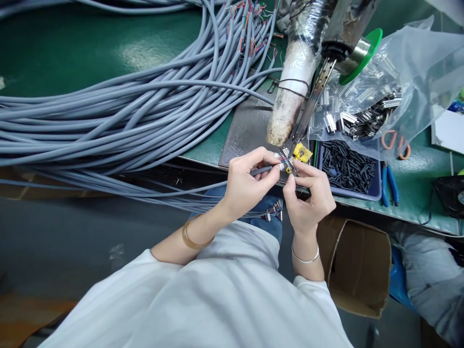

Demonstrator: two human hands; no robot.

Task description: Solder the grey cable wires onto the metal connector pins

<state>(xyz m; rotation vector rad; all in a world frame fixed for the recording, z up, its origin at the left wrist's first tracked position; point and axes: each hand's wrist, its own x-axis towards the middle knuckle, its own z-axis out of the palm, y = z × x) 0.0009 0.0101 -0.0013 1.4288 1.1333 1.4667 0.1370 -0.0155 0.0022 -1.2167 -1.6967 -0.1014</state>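
Near the bench's front edge, my left hand [250,179] pinches the end of a grey cable [261,170], whose coloured wires reach a small metal connector [287,158]. My right hand [310,191] is closed at the connector's lower right side, fingertips touching it or a small part there. A soldering iron [312,104] points down with its tip just above the connector. Beside it on the left hangs a white wrapped tube [288,108]. A yellow piece [302,152] lies right of the connector. The fingers partly hide the connector.
Many grey cables [145,111] cover the bench's left side. At right are a purple tray [377,181] of black sleeves, a bag of connectors [366,118], a solder spool [362,55], blue-handled pliers [389,186] and orange-handled scissors [403,149]. Below stands a cardboard box [358,270]; a person's leg [429,275] is beside it.
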